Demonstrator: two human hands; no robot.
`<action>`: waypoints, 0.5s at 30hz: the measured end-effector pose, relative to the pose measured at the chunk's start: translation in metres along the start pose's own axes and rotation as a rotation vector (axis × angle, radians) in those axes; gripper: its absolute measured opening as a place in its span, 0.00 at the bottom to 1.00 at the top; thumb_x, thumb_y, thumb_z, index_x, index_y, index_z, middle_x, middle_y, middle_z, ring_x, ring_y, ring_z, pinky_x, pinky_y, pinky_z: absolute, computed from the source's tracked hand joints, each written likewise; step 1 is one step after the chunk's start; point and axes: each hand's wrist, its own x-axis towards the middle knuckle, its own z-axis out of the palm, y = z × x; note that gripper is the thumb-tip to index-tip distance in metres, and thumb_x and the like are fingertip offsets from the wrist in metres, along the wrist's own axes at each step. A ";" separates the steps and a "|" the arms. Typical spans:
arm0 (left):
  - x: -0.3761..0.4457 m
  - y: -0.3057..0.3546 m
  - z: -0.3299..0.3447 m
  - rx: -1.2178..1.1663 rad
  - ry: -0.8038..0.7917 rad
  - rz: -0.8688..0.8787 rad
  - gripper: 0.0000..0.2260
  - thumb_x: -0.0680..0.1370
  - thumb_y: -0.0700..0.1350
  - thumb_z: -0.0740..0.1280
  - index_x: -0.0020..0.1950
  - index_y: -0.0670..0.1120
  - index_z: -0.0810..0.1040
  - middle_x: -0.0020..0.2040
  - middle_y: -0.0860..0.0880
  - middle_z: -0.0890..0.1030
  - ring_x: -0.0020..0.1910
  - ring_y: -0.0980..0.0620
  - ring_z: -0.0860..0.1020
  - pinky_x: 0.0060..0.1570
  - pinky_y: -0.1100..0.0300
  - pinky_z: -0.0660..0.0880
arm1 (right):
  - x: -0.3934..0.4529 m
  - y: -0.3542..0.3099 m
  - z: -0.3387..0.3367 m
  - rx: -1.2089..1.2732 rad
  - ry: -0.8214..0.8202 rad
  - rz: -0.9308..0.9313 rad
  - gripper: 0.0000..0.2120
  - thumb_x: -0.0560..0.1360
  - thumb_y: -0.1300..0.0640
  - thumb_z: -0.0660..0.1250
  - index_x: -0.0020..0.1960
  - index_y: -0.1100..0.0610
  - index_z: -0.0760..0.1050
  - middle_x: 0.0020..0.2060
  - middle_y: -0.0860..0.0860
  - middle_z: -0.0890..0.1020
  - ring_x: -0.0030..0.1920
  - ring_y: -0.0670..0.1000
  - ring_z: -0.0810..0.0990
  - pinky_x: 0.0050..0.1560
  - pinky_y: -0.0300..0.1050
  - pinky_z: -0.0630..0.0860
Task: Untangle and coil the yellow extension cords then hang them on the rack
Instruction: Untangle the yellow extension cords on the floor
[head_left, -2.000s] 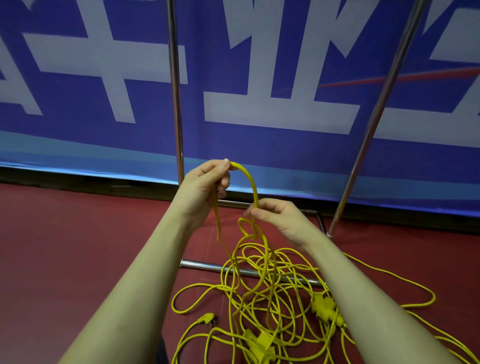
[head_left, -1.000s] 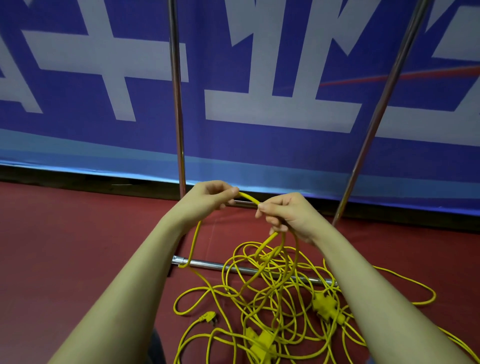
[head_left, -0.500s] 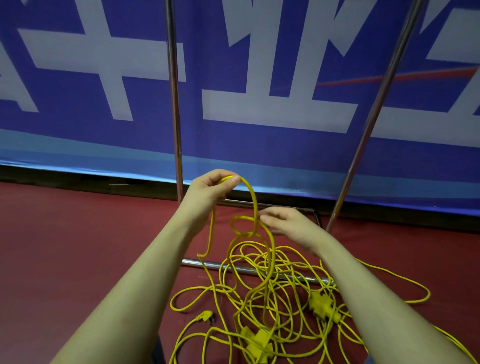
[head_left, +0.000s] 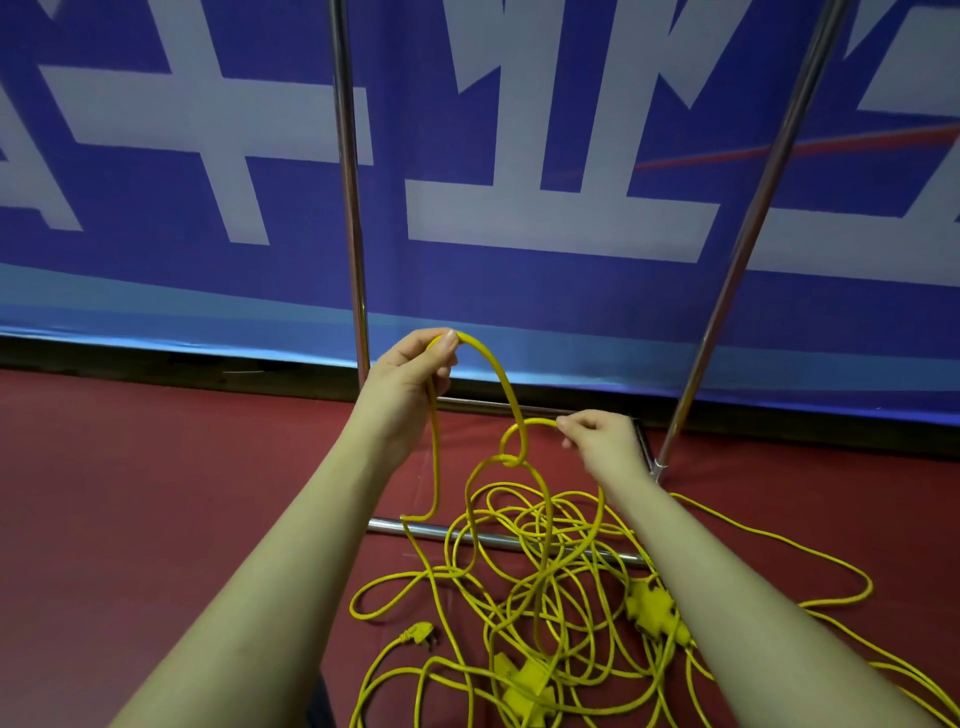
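Left hand (head_left: 410, 364) is pinching a high bend of the yellow extension cords (head_left: 540, 566), thumb and fingers clamped on it, holding it up in front of the rack (head_left: 349, 208). Right hand (head_left: 597, 439) is lower and to the right, fingertips pinching a small loop just above a twist knot (head_left: 511, 460). The rest is lying tangled on the red floor (head_left: 156, 493) near the person, draped over the rack's base bar (head_left: 415, 529); a plug (head_left: 415, 635) and two socket blocks (head_left: 655, 609) are sitting in the pile. Judging by this, they're working the knot open. Best approach: widen the small loop, feed slack down from the left hand, don't yank. Pulling hard likely tightens it.
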 end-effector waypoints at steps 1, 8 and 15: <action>0.000 0.001 0.000 -0.017 0.002 0.003 0.05 0.77 0.41 0.64 0.43 0.45 0.78 0.29 0.54 0.71 0.30 0.58 0.68 0.34 0.67 0.66 | 0.001 0.004 0.003 -0.033 -0.020 0.017 0.11 0.75 0.62 0.67 0.34 0.59 0.78 0.24 0.48 0.75 0.27 0.43 0.67 0.28 0.35 0.62; 0.006 -0.001 -0.001 -0.058 0.128 -0.036 0.05 0.78 0.42 0.65 0.44 0.45 0.79 0.31 0.54 0.74 0.30 0.57 0.68 0.32 0.67 0.64 | -0.012 -0.005 0.021 0.103 -0.429 0.007 0.09 0.79 0.57 0.61 0.50 0.55 0.81 0.51 0.49 0.82 0.54 0.44 0.77 0.55 0.26 0.68; 0.010 -0.003 -0.004 -0.076 0.206 -0.078 0.05 0.78 0.45 0.66 0.46 0.47 0.81 0.30 0.55 0.76 0.28 0.57 0.68 0.32 0.66 0.64 | -0.021 -0.020 0.025 0.280 -0.653 -0.115 0.11 0.79 0.60 0.58 0.47 0.58 0.79 0.39 0.50 0.84 0.44 0.46 0.83 0.52 0.36 0.74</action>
